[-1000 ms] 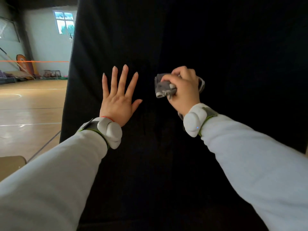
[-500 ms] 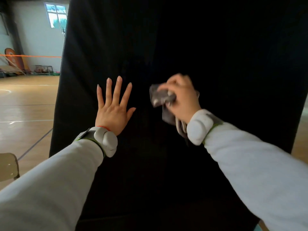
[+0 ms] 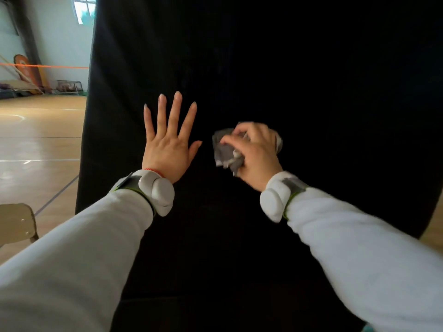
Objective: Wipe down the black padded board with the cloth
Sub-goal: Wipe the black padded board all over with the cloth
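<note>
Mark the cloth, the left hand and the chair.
cloth point(image 3: 223, 153), head view, on the crumpled grey fabric that shows.
left hand point(image 3: 167, 149), head view, on the back of the hand.
chair point(image 3: 14, 224), head view, on its tan panel with rivets.

The black padded board point(image 3: 263, 68) is standing upright, filling most of the view. The left hand point(image 3: 169, 149) is pressing flat against the board with fingers spread and straight. Just to its right on the board, the right hand point(image 3: 256, 154) is gripping a crumpled grey cloth point(image 3: 224, 152) against the surface. Left of the board, a wooden gym floor point(image 3: 40, 140) is showing, with a tan chair point(image 3: 16, 224) near the board's lower left edge.
</note>
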